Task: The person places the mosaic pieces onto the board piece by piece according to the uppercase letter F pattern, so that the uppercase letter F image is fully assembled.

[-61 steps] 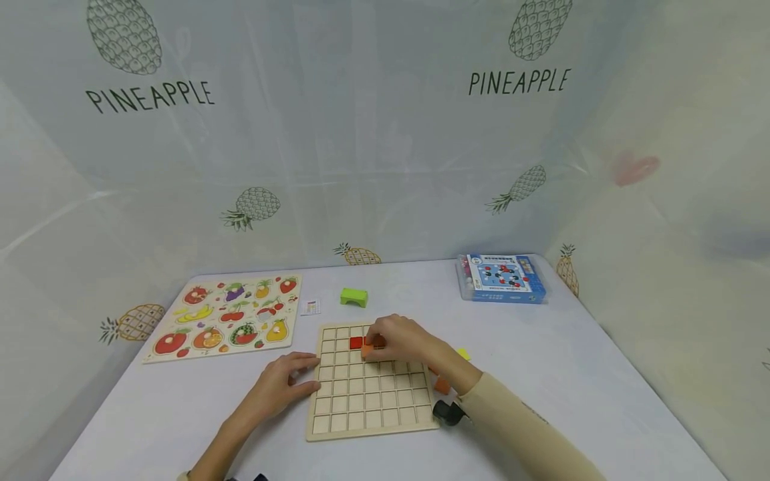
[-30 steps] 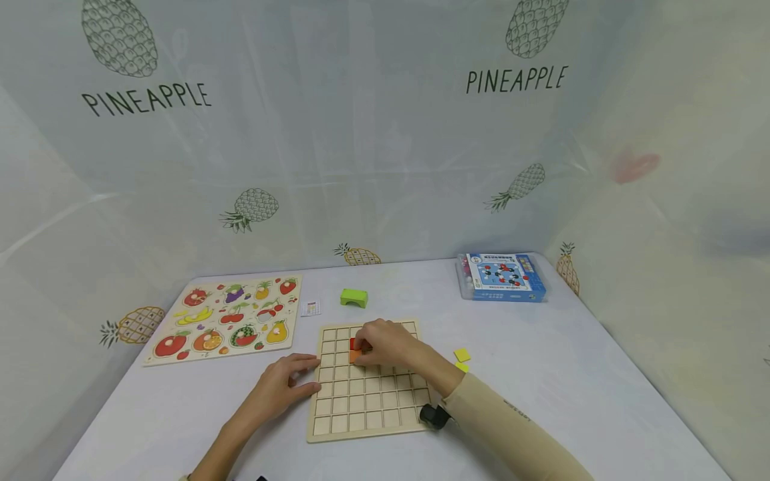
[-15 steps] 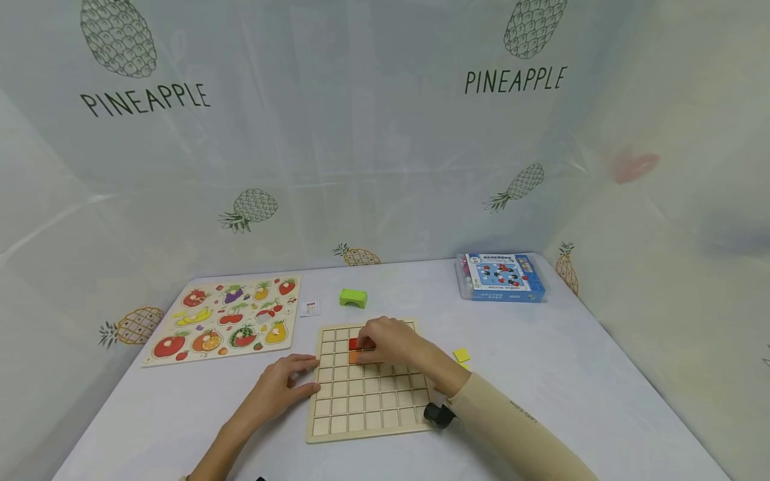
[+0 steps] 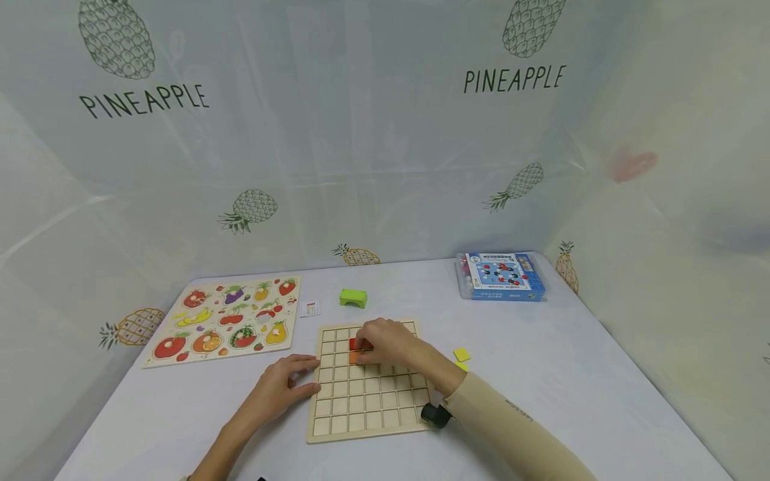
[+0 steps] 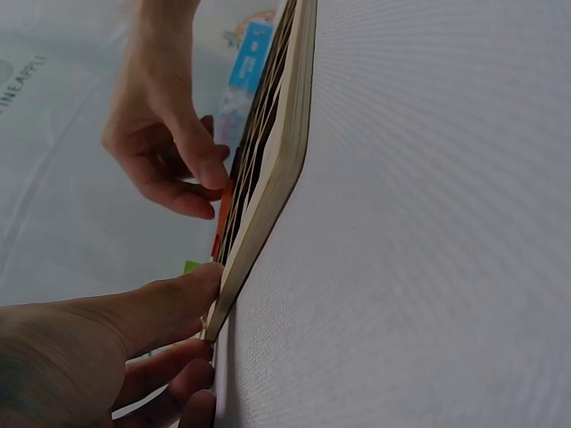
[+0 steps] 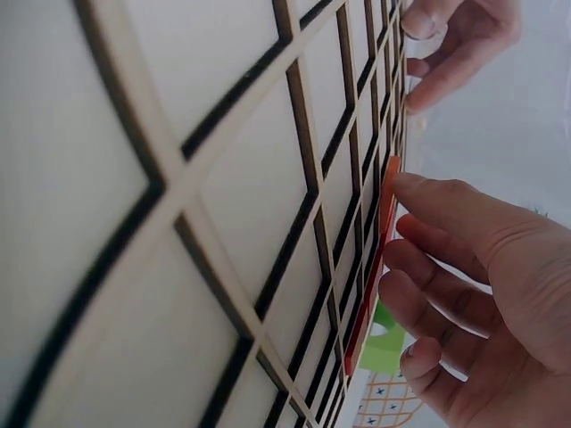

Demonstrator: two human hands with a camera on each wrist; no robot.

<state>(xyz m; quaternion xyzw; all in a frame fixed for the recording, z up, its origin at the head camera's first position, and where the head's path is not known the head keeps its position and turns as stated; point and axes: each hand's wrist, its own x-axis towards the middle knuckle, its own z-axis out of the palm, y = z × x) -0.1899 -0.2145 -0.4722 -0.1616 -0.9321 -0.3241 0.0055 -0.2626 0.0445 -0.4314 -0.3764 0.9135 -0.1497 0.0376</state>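
A wooden grid board (image 4: pixel 363 404) lies flat before me, with a red strip (image 4: pixel 352 344) and an orange square tile (image 4: pixel 353 358) near its upper left part. My right hand (image 4: pixel 388 344) is over the board, its thumb and index fingertip at the orange tile (image 6: pixel 389 192), which sits in or on the grid just below the red strip. The hand covers part of both pieces. My left hand (image 4: pixel 277 387) rests beside the board's left edge, thumb and fingers spread apart and touching the rim (image 5: pixel 268 209).
Yellow tiles (image 4: pixel 461 355) lie right of the board, partly behind the right forearm. Behind the board stand a green arch block (image 4: pixel 353 298) and a small printed card (image 4: pixel 310 308). A fruit puzzle board (image 4: pixel 225 321) is at the left, a boxed set (image 4: pixel 502 277) at the back right.
The right hand moved slightly left with the orange tile, bringing it below the red strip's left end. Over the last second it has stayed there with small shifts. The left hand stays put.
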